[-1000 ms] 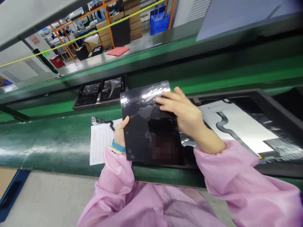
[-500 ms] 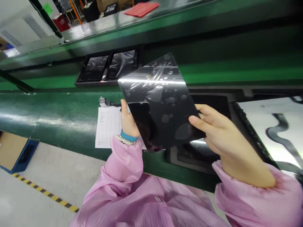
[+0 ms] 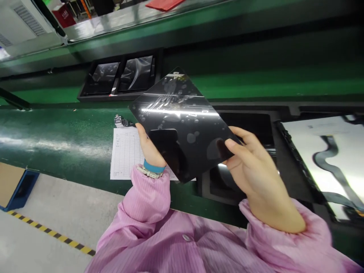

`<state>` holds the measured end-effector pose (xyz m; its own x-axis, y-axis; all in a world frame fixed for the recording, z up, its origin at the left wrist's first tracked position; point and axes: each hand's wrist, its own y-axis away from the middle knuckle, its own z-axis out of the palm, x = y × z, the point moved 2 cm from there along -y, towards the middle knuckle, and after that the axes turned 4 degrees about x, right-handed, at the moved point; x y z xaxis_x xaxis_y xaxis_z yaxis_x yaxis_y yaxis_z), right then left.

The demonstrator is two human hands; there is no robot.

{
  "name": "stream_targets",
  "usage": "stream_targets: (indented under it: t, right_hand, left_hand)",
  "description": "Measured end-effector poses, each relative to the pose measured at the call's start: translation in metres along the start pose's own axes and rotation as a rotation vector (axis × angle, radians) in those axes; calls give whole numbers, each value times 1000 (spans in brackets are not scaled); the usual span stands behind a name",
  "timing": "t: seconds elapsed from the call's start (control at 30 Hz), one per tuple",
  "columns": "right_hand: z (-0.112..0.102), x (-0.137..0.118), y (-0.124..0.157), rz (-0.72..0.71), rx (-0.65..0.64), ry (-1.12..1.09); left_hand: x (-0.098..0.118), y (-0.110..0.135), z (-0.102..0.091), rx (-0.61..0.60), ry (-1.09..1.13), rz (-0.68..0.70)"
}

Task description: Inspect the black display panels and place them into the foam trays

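Probably light, stiff, slick and fragile, the film-covered display panel (image 3: 184, 121) suits edge holds: right hand (image 3: 251, 165) pinching four o'clock, left hand (image 3: 150, 146) at eight, grip hidden

I see a dark panel (image 3: 182, 132) held aslant by left hand (image 3: 150, 147) and right hand (image 3: 254, 167); a printed sheet (image 3: 125, 155) lies partly behind it on the green bench (image 3: 71, 140).

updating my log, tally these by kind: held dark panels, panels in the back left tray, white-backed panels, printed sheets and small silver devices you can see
Held dark panel: 1
Film-covered panels in the back left tray: 2
White-backed panel: 1
Printed sheet: 1
Small silver device: 1
Total: 6
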<state>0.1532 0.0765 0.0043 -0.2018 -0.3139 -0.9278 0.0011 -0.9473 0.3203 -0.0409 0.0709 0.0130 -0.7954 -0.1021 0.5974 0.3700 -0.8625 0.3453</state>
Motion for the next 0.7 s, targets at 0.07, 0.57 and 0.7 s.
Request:
stream_targets:
  t: [0.07,0.57,0.7]
  right_hand:
    - [7,6,10,32,2,-84]
    - [35,49,66,162,-232,-215]
    - [32,44,55,64,-82,-334]
  left_hand:
    - [0,2,3,1,45,96]
    - [-7,12,7,-105,46,178]
    - [-14,21,13,-132,-107,148]
